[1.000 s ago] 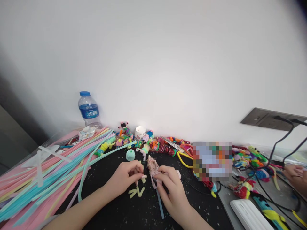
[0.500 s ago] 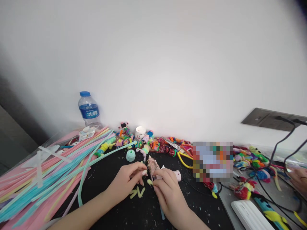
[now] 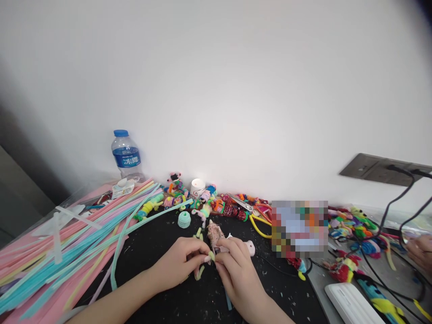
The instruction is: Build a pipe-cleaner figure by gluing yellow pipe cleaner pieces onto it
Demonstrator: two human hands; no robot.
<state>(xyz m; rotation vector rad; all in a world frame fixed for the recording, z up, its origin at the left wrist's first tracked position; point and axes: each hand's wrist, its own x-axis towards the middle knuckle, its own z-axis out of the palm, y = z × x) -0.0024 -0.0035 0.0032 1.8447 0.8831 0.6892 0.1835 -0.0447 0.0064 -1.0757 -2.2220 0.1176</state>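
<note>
My left hand is closed in a pinch, thumb and forefinger on a short pale yellow pipe cleaner piece. From the other side, the fingertips of my right hand pinch the same piece. Just beyond the fingers lies a rough, pointed brownish shell-like object. A pale pink tool, apparently a corded glue gun, is mostly hidden behind my right hand. More yellow pipe cleaner cuttings lie beside and under my left hand. A mint-green coil sits farther back on the black mat.
Long pastel pipe cleaners cover the left side. A water bottle, paper cup, colourful pipe cleaner figures and yellow-handled scissors line the wall. Cables, a white power bank and another person's hand are at right.
My left hand has moved right to meet my right hand and now grips the yellow piece too. Yellow cuttings have come into view behind it. My right hand has barely moved.
</note>
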